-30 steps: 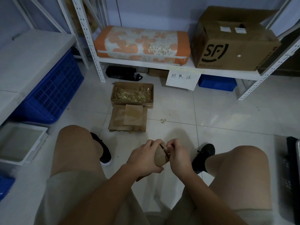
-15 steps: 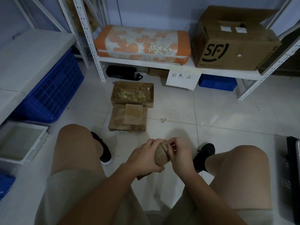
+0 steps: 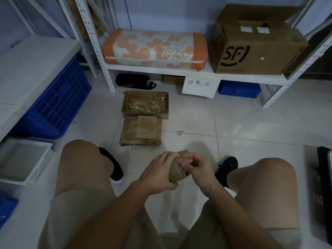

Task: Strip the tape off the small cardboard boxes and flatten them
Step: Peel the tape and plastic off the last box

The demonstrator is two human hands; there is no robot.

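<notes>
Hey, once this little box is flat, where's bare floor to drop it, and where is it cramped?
Bare tile lies right of the flattened cardboard pile, up to the paper sign, bar one small scrap. More lies between the pile and the blue crate. It is crowded between the knees, where the left hand and right hand hold the small box.

Person, seated view: beige knee-length shorts (image 3: 86,212); black low shoes, left (image 3: 113,166), right (image 3: 227,168), white sole edge visible; forearms bare, no sleeves; left hand (image 3: 158,174), right hand (image 3: 197,169) bare.
</notes>
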